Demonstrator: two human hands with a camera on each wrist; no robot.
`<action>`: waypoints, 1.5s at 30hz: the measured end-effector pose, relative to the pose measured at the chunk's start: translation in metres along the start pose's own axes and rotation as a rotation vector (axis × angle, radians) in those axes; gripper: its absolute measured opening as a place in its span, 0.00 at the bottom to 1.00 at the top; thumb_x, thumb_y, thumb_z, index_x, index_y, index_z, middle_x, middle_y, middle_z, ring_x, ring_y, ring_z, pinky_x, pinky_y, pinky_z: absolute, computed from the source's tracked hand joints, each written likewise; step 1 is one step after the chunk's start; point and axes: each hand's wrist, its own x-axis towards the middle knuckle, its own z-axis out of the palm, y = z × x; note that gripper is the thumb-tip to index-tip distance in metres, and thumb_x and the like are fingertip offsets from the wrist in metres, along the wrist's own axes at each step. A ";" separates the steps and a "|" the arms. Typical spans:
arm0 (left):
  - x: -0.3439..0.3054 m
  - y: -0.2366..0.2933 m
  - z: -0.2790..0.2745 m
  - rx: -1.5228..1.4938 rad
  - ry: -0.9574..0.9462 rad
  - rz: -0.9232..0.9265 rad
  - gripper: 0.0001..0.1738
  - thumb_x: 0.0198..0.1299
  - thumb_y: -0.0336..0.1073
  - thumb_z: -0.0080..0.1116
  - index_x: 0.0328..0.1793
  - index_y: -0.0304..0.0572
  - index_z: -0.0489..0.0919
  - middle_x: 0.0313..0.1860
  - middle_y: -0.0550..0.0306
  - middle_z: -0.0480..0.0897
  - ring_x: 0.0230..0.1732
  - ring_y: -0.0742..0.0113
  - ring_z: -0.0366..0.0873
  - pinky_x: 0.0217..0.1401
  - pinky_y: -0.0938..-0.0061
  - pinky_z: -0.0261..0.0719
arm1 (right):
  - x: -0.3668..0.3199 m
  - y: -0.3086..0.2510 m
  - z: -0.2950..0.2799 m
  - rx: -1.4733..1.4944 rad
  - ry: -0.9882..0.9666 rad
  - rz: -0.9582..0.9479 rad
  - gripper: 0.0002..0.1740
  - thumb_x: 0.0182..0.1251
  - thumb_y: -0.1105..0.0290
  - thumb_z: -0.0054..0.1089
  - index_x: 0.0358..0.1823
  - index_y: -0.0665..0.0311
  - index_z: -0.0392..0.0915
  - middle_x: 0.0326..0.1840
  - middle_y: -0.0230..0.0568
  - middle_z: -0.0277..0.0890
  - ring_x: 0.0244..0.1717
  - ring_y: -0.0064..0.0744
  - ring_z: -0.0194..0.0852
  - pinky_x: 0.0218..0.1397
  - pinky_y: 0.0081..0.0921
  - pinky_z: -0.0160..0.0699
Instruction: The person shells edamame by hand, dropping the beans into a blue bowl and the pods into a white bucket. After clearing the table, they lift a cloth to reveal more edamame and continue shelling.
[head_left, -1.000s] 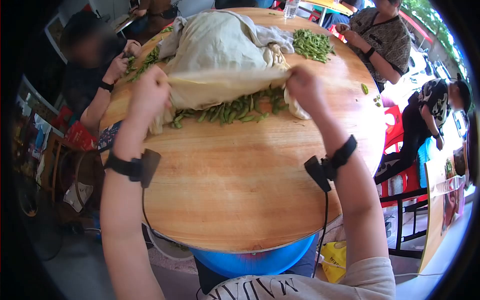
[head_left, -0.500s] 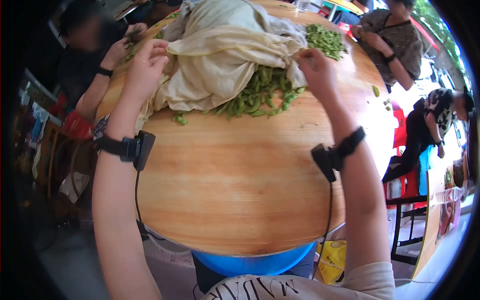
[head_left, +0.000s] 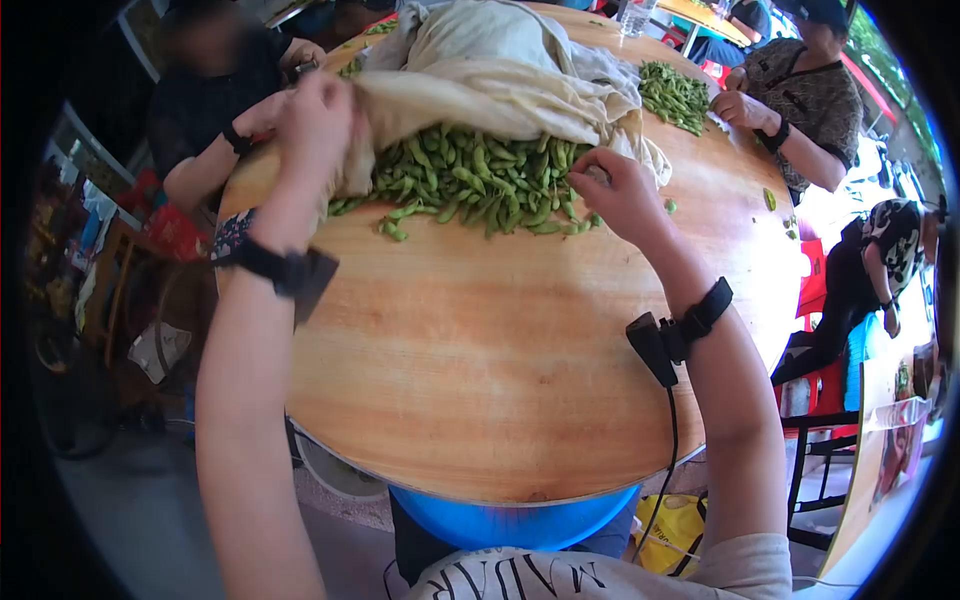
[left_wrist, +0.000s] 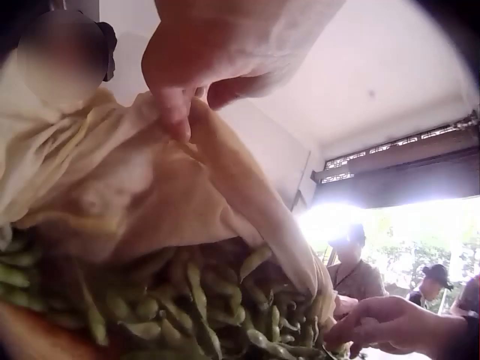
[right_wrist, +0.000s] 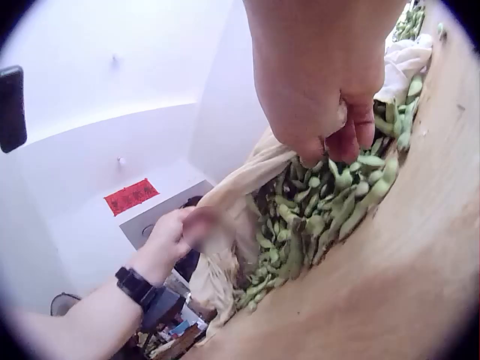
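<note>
A heap of green soybean pods (head_left: 480,180) lies on the round wooden table (head_left: 480,340), partly under a large cream cloth (head_left: 470,95). My left hand (head_left: 315,120) pinches the cloth's near edge and holds it raised above the pods. In the left wrist view, the cloth hangs in folds from the fingertips (left_wrist: 178,127). My right hand (head_left: 625,195) is at the right side of the heap, off the cloth, its fingers loosely bent. Seen from the right wrist, its fingertips (right_wrist: 345,146) are right at the pods.
A smaller pile of pods (head_left: 675,97) lies at the table's far right, near a seated person's hands (head_left: 738,108). Another person (head_left: 215,80) sits close on the left. A clear bottle (head_left: 635,18) stands at the back. A blue basin (head_left: 515,520) is below the front edge.
The cloth, first stretched between both hands, has been drawn back, exposing many more pods. My right hand has let go of it and come down to the pods; the left still holds its edge.
</note>
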 end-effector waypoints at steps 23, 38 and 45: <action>-0.045 -0.036 0.049 0.433 -0.708 -0.224 0.33 0.60 0.54 0.44 0.54 0.25 0.70 0.53 0.25 0.69 0.60 0.33 0.62 0.60 0.56 0.64 | 0.042 0.053 0.043 -0.477 0.296 0.042 0.12 0.53 0.72 0.51 0.38 0.70 0.69 0.43 0.58 0.71 0.52 0.55 0.65 0.56 0.42 0.62; -0.056 -0.028 0.093 -0.251 -0.290 -0.116 0.26 0.58 0.39 0.55 0.60 0.32 0.67 0.59 0.52 0.70 0.60 0.64 0.64 0.64 0.74 0.57 | 0.043 0.017 0.066 0.132 0.271 -0.120 0.15 0.58 0.71 0.47 0.47 0.66 0.70 0.44 0.59 0.72 0.48 0.59 0.68 0.51 0.42 0.67; -0.081 -0.002 0.051 -0.163 -0.466 -0.093 0.27 0.57 0.40 0.56 0.60 0.32 0.67 0.62 0.46 0.66 0.64 0.58 0.60 0.66 0.71 0.54 | 0.032 0.024 0.045 0.164 0.161 -0.208 0.12 0.60 0.74 0.49 0.45 0.67 0.73 0.43 0.54 0.74 0.46 0.46 0.73 0.50 0.30 0.70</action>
